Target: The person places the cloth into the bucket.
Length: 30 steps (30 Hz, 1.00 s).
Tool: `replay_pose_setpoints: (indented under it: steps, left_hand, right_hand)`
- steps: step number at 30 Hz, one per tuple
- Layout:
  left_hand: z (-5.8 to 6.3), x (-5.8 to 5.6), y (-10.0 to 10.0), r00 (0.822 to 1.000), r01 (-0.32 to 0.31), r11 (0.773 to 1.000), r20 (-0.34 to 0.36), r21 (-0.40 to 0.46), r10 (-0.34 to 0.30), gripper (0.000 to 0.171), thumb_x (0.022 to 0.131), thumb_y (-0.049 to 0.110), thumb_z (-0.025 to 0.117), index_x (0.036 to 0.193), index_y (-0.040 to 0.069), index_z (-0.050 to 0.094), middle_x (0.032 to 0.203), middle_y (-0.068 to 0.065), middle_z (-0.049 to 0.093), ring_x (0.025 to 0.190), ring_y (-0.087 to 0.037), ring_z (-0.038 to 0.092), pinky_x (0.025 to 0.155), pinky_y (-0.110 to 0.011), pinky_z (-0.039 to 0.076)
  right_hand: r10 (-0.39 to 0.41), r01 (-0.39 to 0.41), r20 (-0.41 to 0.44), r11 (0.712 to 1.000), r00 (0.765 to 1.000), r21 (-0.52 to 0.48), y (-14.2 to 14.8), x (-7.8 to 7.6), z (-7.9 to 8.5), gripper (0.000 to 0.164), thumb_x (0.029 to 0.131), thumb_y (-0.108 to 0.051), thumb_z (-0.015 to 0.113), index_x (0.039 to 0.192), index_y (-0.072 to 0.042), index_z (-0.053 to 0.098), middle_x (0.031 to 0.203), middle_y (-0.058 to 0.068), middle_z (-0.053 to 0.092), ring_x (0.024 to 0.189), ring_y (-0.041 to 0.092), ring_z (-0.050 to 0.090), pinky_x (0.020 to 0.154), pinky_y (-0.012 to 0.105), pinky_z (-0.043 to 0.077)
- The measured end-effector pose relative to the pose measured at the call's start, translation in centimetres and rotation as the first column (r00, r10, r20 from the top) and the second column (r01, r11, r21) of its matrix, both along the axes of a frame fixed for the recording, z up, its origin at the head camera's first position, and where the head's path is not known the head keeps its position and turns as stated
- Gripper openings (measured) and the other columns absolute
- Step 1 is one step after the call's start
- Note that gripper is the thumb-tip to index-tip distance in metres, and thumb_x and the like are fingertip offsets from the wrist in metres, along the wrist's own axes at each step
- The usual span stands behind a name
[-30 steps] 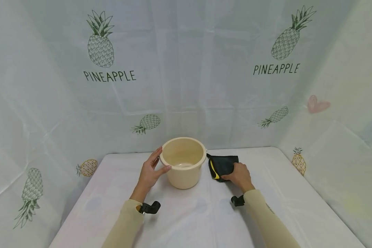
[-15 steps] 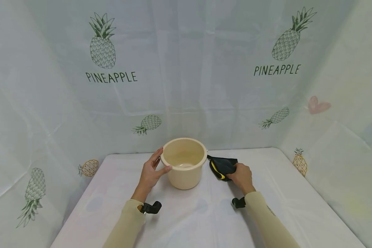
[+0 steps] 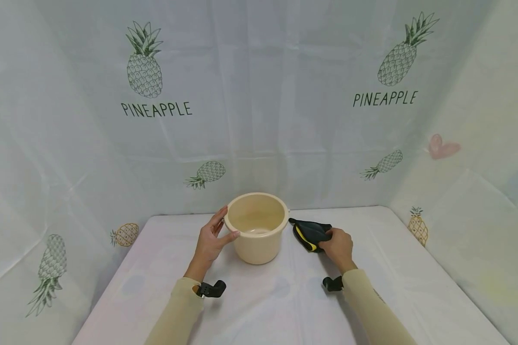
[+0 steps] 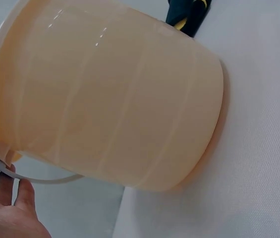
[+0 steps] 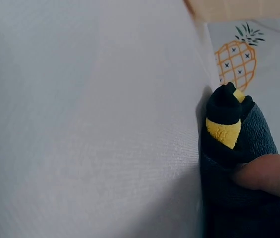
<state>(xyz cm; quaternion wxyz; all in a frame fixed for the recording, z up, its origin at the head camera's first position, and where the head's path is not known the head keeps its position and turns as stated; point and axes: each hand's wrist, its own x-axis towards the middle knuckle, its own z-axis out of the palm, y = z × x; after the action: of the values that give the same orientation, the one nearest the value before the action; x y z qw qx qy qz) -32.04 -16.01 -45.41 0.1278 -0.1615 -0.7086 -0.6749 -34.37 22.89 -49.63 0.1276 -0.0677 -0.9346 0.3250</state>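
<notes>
A cream plastic bucket (image 3: 257, 247) stands upright on the table in the head view. My left hand (image 3: 209, 244) holds its rim from the left, the thumb on the near side and the fingers at the far left. In the left wrist view the fingers (image 4: 25, 196) lie by the pale wire handle (image 4: 45, 181). To the bucket's right, my right hand (image 3: 339, 247) pinches a folded dark cloth (image 3: 312, 232) with yellow showing along its left fold. In the right wrist view the thumb (image 5: 266, 173) presses on the cloth's fuzzy surface; the other fingers are hidden.
A white cloth covers the table (image 3: 276, 306). Behind it hangs a pale curtain (image 3: 259, 120) printed with pineapples, and more curtain closes both sides. A black wrist camera (image 3: 212, 289) sits on the left wrist, another (image 3: 332, 283) on the right.
The dark cloth's far edge has sunk and the cloth has bunched narrower as my right hand shifts slightly right. My left hand keeps its place on the bucket.
</notes>
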Motion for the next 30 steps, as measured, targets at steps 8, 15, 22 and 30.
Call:
replay_pose_setpoints:
  steps: [8,15,22,30]
  left_hand:
    - [0.1,0.0,0.0,1.000,-0.008,1.000,-0.008,0.003,0.008,0.083,0.084,0.003,0.088,0.157,0.004,0.048,0.166,-0.004,0.040,0.157,-0.021,0.028,0.129,-0.034,0.027]
    - [0.3,0.2,0.0,1.000,-0.019,1.000,-0.009,-0.011,0.019,0.084,0.084,0.002,0.088,0.157,0.003,0.047,0.166,-0.006,0.041,0.156,-0.024,0.030,0.129,-0.036,0.028]
    - [0.1,0.2,-0.1,1.000,-0.026,1.000,0.000,-0.013,0.026,0.083,0.084,0.002,0.088,0.157,0.002,0.047,0.166,-0.006,0.040,0.157,-0.024,0.029,0.129,-0.037,0.027]
    - [0.1,0.0,-0.2,1.000,-0.014,1.000,-0.006,-0.006,0.014,0.084,0.084,0.002,0.088,0.157,0.002,0.047,0.166,-0.005,0.041,0.156,-0.023,0.030,0.129,-0.035,0.028]
  right_hand:
    - [-0.020,0.020,0.002,0.998,1.000,-0.058,0.0,0.3,0.7,0.042,0.084,-0.011,0.080,0.118,0.011,0.070,0.121,0.034,0.068,0.113,0.052,0.064,0.096,0.062,0.056]
    - [-0.038,0.032,-0.051,0.993,0.998,-0.114,-0.2,0.6,2.2,0.041,0.085,-0.013,0.081,0.118,0.010,0.071,0.116,0.031,0.070,0.107,0.048,0.065,0.090,0.059,0.058]
    - [-0.054,0.037,-0.113,0.988,0.992,-0.147,-0.8,0.8,4.5,0.043,0.086,-0.015,0.081,0.121,0.008,0.071,0.113,0.029,0.072,0.104,0.046,0.066,0.087,0.057,0.059]
    - [-0.057,0.029,-0.190,0.989,0.980,-0.144,-1.0,1.0,7.3,0.045,0.087,-0.016,0.080,0.124,0.009,0.070,0.115,0.030,0.071,0.108,0.048,0.065,0.094,0.060,0.057]
